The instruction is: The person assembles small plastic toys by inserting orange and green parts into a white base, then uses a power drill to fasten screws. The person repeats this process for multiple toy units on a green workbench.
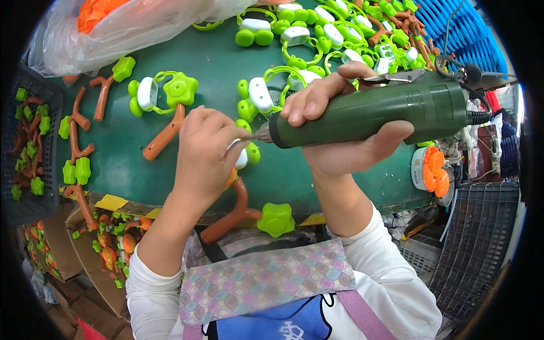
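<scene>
My right hand (345, 144) grips a dark green electric screwdriver (374, 113) held sideways, its metal tip pointing left. My left hand (204, 153) closes over a plastic toy (241, 212) with white and green parts and an orange-brown curved stem ending in a green flower knob (276, 219) at the table's front edge. The screwdriver tip meets the white part of the toy just under my left fingers, which hide most of that part.
Several assembled green-and-white toys (317, 34) lie on the green table (124, 164) behind. Loose orange stems and green flowers (76, 147) lie left. A dark crate (28, 147) holds more parts. A plastic bag (119, 25) sits far left; a tub of orange pieces (430, 170) right.
</scene>
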`<state>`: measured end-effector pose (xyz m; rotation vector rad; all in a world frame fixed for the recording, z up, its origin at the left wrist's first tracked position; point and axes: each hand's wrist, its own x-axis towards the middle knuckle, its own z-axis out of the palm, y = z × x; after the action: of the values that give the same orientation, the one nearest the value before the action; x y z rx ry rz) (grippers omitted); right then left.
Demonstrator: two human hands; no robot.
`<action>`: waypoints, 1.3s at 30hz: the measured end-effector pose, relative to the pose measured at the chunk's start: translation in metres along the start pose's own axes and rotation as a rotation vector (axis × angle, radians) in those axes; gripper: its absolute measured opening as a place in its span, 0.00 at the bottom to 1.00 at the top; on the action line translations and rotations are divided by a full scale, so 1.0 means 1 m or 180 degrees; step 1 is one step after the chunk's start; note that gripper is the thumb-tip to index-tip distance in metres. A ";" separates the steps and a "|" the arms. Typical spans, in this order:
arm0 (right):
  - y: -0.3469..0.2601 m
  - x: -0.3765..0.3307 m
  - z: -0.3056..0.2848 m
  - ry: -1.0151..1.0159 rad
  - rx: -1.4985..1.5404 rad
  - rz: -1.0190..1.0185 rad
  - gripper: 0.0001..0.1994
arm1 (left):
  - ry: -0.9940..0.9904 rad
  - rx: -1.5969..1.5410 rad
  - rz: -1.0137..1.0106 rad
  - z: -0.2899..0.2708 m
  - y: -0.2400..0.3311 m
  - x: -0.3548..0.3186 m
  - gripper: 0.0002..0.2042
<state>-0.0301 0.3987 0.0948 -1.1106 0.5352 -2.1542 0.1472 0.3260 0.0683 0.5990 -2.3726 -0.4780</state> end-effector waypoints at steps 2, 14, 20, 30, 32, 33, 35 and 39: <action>0.004 0.001 0.003 -0.0082 0.0172 -0.0013 0.46 | 0.0008 -0.0063 -0.0190 -0.005 -0.001 -0.006 0.07; 0.019 0.000 0.041 -0.0317 -0.0408 0.0466 0.50 | 0.0701 -0.0180 -0.0833 -0.016 -0.003 -0.044 0.29; 0.035 0.007 0.050 -0.0441 -0.0921 0.0559 0.48 | 0.0320 -0.1809 -0.2167 0.009 -0.004 -0.070 0.35; 0.076 0.009 0.053 -0.0781 -0.0791 0.0658 0.40 | 0.0478 -0.1336 -0.1837 0.022 -0.013 -0.077 0.36; 0.078 0.012 0.054 -0.0960 -0.0650 0.0883 0.42 | 0.0526 -0.1255 -0.1694 0.022 -0.015 -0.078 0.36; 0.078 0.013 0.054 -0.1042 -0.0554 0.1030 0.44 | 0.0518 -0.1239 -0.1652 0.020 -0.014 -0.076 0.36; 0.081 0.015 0.051 -0.0970 -0.0356 0.1321 0.46 | 0.0448 -0.1264 -0.1676 0.018 -0.014 -0.075 0.36; 0.078 0.007 0.060 -0.0378 -0.0838 0.1067 0.46 | 0.0305 -0.1320 -0.1841 0.014 -0.013 -0.073 0.36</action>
<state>0.0445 0.3350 0.0841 -1.1831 0.9008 -1.7525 0.1925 0.3560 0.0161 1.0759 -1.8998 -1.1288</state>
